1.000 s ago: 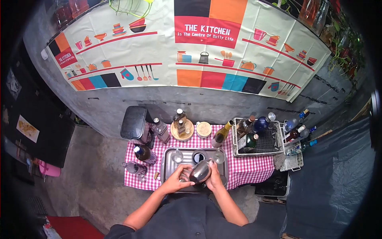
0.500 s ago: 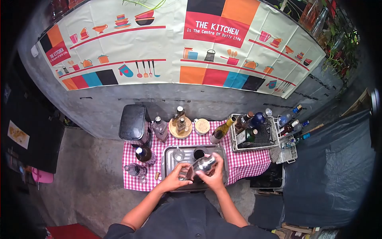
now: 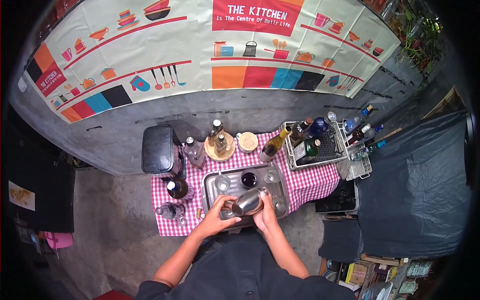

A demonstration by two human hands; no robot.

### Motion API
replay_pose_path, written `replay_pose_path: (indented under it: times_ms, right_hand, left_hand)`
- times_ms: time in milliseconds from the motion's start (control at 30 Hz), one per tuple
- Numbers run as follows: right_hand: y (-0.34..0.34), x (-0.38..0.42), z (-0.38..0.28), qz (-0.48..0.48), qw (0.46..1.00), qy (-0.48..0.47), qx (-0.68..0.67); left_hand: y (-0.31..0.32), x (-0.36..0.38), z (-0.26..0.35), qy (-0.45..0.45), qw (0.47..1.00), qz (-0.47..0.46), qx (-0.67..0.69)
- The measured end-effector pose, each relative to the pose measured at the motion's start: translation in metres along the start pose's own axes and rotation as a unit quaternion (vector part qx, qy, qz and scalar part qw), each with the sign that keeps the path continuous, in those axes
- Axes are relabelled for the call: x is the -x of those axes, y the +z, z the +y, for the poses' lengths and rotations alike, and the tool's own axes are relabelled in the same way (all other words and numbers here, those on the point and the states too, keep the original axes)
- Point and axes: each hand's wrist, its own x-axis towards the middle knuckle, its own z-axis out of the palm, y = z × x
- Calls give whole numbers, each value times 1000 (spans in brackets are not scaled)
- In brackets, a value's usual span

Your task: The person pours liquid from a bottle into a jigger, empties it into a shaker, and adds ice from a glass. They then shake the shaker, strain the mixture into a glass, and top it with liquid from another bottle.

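Note:
A shiny metal shaker (image 3: 248,202) is held tilted over the front of the metal tray (image 3: 207,199). My left hand (image 3: 215,218) has its fingers against the shaker's left end. Around its right end and underside wrap the fingers of my right hand (image 3: 266,210). Behind the shaker, a glass of dark liquid (image 3: 249,178) stands on the tray. Clear glass mugs stand to its left (image 3: 222,183) and right (image 3: 272,174), and another glass (image 3: 280,204) is at the right edge. One more glass is partly hidden by my left hand.
Left of the tray are a black-lidded bin (image 3: 158,150), a dark bottle (image 3: 177,188), a clear bottle (image 3: 170,211) and a cork (image 3: 199,213). Behind it are a wooden board (image 3: 212,150) with bottles, a cup (image 3: 247,142) and a yellow-necked bottle (image 3: 273,146). A bottle crate (image 3: 320,162) stands right.
The shaker has turned and moved slightly down, closer to my body. My right hand has shifted from its upper end to underneath. The camera view has also shifted.

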Motion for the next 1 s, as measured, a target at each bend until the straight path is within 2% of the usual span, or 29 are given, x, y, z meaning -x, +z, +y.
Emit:
replay_pose_path:
  times_ms: [33, 100, 167, 233, 267, 300, 333, 367, 400, 467, 500, 600, 633, 667, 733, 767, 800, 867, 900, 933, 1000]
  right_hand:
    - [-14, -7, 1, -55, 996, 70, -27]
    - [-29, -15, 3, -49, 994, 88, -39]
    - [-34, -15, -3, -44, 992, 104, -52]
    - [-8, -3, -25, -11, 998, -21, 51]
    - [-2, 0, -35, -11, 999, -20, 50]
    - [2, 2, -45, -62, 974, -132, 173]
    - [5, 4, -54, -112, 919, -241, 292]
    - [6, 7, -59, -138, 902, -260, 315]
    - [7, 8, -68, -171, 802, -351, 452]
    - [17, 10, -88, -291, 677, -455, 501]
    - [19, 10, -95, -326, 647, -458, 515]
    - [15, 7, -103, -306, 681, -457, 484]
    - [10, 4, -106, -284, 715, -425, 477]
    - [-1, 0, -100, -250, 796, -360, 417]
    - [-4, -5, -101, -199, 912, -258, 248]
    - [-14, -13, -104, -179, 915, -257, 255]
    - [-20, -14, -105, -142, 959, -166, 182]
    - [-36, -25, -109, -79, 994, -33, 75]
    - [-49, -33, -108, -74, 996, 19, 45]
    - [-61, -38, -107, -74, 996, 22, 43]
    - [-78, -44, -111, -89, 985, 144, -35]
  left_hand:
    - [3, -2, 0, -3, 1000, 1, 0]
    - [11, -7, 1, 22, 998, 1, -65]
    - [20, -11, 4, 17, 998, 13, -51]
    - [26, -16, 8, 6, 997, 26, -68]
    - [30, -17, 5, 5, 997, 26, -69]
    - [34, -19, -1, -14, 998, 24, -52]
    - [39, -21, -7, -33, 999, 23, -35]
    - [43, -24, -13, -61, 998, 6, 11]
    - [48, -27, -17, -63, 998, 6, 10]
    - [59, -33, -23, -41, 996, 24, 73]
    - [62, -37, -21, -48, 996, 23, 72]
    - [69, -41, -13, -42, 998, 27, 26]
    - [72, -42, -11, -2, 998, 44, -43]
    - [74, -43, -7, -4, 998, 46, -47]
    - [79, -46, 14, -2, 992, 44, -122]
    - [85, -48, 19, -3, 992, 58, -113]
    - [90, -50, 24, -5, 992, 60, -115]
    - [100, -56, 32, 11, 992, 53, -113]
    - [107, -58, 40, 25, 990, 51, -129]
    - [114, -61, 38, 22, 990, 52, -131]
    - [128, -67, 33, 19, 988, 42, -150]
